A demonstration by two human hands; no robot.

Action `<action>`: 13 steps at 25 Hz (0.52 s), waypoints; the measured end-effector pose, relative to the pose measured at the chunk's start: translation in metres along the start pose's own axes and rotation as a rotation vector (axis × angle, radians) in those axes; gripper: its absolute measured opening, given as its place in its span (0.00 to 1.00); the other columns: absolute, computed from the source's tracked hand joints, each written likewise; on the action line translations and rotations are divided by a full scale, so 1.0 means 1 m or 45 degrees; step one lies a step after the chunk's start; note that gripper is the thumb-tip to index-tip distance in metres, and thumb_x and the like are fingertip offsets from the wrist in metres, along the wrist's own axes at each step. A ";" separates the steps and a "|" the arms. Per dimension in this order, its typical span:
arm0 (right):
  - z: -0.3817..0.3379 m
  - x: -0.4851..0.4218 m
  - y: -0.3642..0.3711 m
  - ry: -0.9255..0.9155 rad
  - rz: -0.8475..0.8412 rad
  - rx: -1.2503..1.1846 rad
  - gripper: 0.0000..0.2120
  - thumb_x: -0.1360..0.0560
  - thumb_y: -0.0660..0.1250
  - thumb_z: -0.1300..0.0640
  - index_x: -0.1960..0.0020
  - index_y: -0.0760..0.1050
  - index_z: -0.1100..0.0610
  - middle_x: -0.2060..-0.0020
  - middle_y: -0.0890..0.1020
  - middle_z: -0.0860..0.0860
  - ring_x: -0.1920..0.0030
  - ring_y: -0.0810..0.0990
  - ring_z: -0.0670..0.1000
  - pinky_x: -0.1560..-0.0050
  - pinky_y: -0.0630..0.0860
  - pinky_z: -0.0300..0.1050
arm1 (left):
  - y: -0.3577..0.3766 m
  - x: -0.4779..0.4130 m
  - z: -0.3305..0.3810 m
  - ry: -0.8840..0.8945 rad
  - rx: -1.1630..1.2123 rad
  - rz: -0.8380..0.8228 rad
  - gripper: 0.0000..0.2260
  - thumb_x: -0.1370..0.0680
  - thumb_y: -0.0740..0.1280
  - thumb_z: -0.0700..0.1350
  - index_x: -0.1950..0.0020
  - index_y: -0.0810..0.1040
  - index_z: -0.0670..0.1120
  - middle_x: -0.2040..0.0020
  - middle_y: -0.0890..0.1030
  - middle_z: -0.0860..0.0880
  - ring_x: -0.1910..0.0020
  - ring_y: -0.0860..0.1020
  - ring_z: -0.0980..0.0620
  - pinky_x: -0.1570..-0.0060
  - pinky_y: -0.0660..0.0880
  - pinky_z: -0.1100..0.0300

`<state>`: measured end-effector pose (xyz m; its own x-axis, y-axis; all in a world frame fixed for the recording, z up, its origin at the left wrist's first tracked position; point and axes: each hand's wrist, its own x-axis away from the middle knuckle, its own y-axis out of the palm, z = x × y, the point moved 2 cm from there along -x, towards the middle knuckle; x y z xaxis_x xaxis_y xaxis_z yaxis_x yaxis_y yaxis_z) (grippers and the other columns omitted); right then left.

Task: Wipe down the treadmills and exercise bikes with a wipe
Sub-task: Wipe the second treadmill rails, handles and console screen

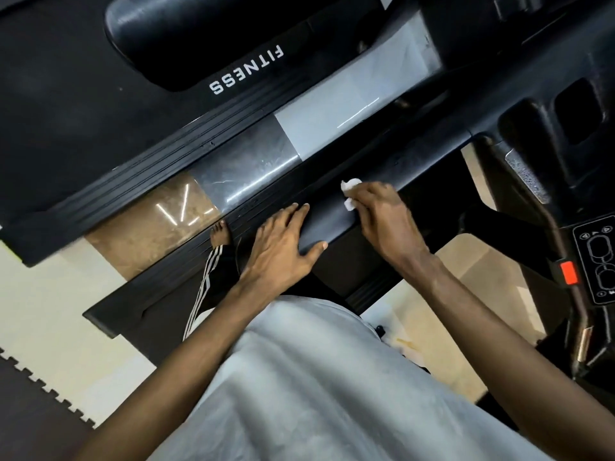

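A black treadmill handrail [336, 224] runs diagonally through the middle of the view. My right hand [382, 217] grips a small white wipe [350, 193] and presses it onto the rail; most of the wipe is hidden under my fingers. My left hand [284, 246] rests on the same rail just to the left, fingers laid straight over the top and thumb under its near side. Beyond the rail lie the treadmill's ribbed side rail [186, 161] and the black belt [66, 94].
A second black handrail marked FITNESS [213, 38] crosses the top. The console with a red safety key [569, 272] and button panel [599, 257] sits at right. Glossy floor tiles [332, 114] show between machines, foam mat [33, 400] at lower left. My bare foot [219, 236] stands below.
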<state>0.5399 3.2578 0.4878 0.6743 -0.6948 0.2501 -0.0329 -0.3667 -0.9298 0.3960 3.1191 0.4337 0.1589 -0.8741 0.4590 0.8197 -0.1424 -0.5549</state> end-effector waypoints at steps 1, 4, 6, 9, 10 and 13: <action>0.001 0.002 -0.003 -0.054 -0.016 -0.019 0.12 0.18 0.62 0.61 0.38 0.80 0.58 0.43 0.79 0.53 0.45 0.78 0.54 0.45 0.77 0.47 | 0.002 0.000 0.003 -0.006 -0.001 0.028 0.33 0.23 0.67 0.60 0.21 0.64 0.48 0.23 0.66 0.47 0.25 0.65 0.46 0.27 0.61 0.49; 0.034 -0.013 -0.026 0.004 0.121 -0.010 0.12 0.20 0.62 0.62 0.41 0.80 0.60 0.46 0.77 0.55 0.49 0.77 0.54 0.47 0.77 0.47 | 0.010 0.001 0.014 -0.042 -0.007 0.146 0.32 0.23 0.62 0.61 0.22 0.66 0.47 0.25 0.69 0.45 0.26 0.67 0.45 0.27 0.62 0.48; 0.052 -0.025 -0.033 0.054 0.151 0.119 0.15 0.23 0.61 0.66 0.41 0.81 0.59 0.48 0.79 0.56 0.48 0.76 0.58 0.48 0.76 0.52 | 0.017 0.003 0.023 -0.083 -0.039 0.226 0.32 0.23 0.59 0.62 0.23 0.68 0.46 0.26 0.70 0.45 0.27 0.68 0.44 0.27 0.64 0.46; 0.041 -0.026 -0.023 -0.057 0.046 0.137 0.20 0.28 0.61 0.71 0.39 0.80 0.60 0.47 0.79 0.57 0.47 0.73 0.59 0.46 0.73 0.52 | 0.027 0.001 0.032 -0.149 -0.118 0.304 0.33 0.24 0.60 0.65 0.24 0.68 0.48 0.27 0.71 0.46 0.28 0.69 0.44 0.28 0.64 0.43; 0.036 -0.023 -0.020 -0.114 0.004 0.102 0.20 0.28 0.60 0.72 0.39 0.79 0.61 0.47 0.78 0.57 0.46 0.73 0.59 0.45 0.73 0.51 | 0.029 0.000 0.034 -0.168 -0.151 0.327 0.34 0.25 0.60 0.66 0.24 0.68 0.49 0.27 0.71 0.47 0.29 0.69 0.44 0.29 0.64 0.44; 0.038 -0.021 -0.019 -0.232 -0.072 0.065 0.15 0.23 0.60 0.68 0.39 0.77 0.61 0.46 0.77 0.57 0.46 0.74 0.57 0.46 0.75 0.50 | 0.033 -0.003 0.038 -0.181 -0.202 0.370 0.35 0.26 0.61 0.69 0.24 0.67 0.50 0.28 0.72 0.49 0.30 0.69 0.46 0.30 0.64 0.46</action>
<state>0.5540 3.3026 0.4898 0.7966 -0.5487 0.2536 0.0431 -0.3669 -0.9293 0.4434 3.1348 0.4410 0.4568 -0.8168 0.3524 0.6353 0.0223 -0.7719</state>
